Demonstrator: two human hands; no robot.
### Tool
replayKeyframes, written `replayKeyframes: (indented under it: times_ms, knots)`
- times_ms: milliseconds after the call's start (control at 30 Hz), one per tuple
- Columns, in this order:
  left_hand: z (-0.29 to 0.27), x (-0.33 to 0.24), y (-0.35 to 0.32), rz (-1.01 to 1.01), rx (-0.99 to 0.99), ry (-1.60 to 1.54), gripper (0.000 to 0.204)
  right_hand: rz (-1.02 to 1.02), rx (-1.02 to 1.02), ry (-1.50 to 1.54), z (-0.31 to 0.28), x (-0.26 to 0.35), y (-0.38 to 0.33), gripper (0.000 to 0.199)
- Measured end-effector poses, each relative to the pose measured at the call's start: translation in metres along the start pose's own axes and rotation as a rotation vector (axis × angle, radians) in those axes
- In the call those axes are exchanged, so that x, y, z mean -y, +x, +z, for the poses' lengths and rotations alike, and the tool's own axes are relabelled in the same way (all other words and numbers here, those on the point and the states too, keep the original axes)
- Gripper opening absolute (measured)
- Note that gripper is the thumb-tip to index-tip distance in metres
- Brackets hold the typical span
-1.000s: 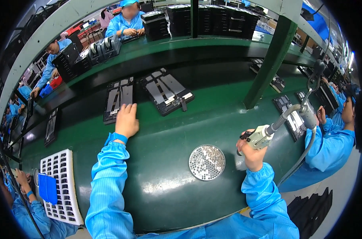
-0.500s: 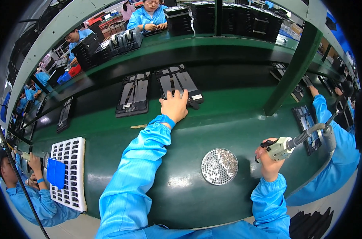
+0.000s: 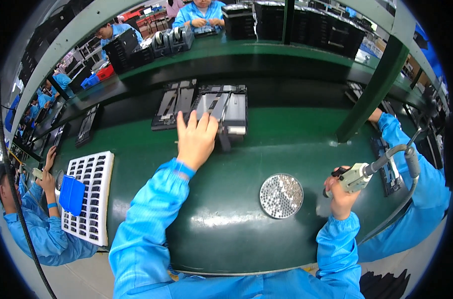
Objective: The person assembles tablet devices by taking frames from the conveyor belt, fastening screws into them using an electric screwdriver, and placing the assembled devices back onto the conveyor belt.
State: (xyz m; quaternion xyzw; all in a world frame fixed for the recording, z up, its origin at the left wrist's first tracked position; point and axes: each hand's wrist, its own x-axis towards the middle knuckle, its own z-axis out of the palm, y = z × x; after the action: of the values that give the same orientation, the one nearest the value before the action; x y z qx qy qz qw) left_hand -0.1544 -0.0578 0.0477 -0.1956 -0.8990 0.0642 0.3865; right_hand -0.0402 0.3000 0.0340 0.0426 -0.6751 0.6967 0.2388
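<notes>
Through the head camera I saw my left hand [image 3: 195, 144], fingers spread, at the near edges of two opened tablets [image 3: 236, 107] lying close together on the green bench [image 3: 231, 244]; whether it gripped either, I couldn't tell. My right hand [image 3: 342, 199] was wrapped around a driver [image 3: 357, 178]. A round dish [image 3: 268, 197] sat nearby, left of it.

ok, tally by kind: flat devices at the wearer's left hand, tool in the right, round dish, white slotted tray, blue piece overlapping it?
Flat devices at left hand: 2
Handheld tool in right hand: 1
Round dish: 1
White slotted tray: 1
Blue piece: 1
Total: 6
</notes>
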Motion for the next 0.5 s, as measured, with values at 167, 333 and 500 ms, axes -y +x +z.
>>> replayKeyframes:
  times_ms: [167,333,500]
  knots:
    - [-0.121,-0.052,-0.073,0.055,0.091,0.009,0.020,-0.020,-0.068,0.052,-0.003,0.002,0.001,0.039]
    - [-0.141,-0.085,-0.126,0.040,0.315,-0.084,0.022,-0.005,-0.022,0.016,0.008,-0.001,0.008,0.035]
    - [-0.153,-0.072,-0.120,-0.153,0.670,-0.391,0.062,-0.042,-0.003,0.058,0.012,-0.002,0.008,0.032]
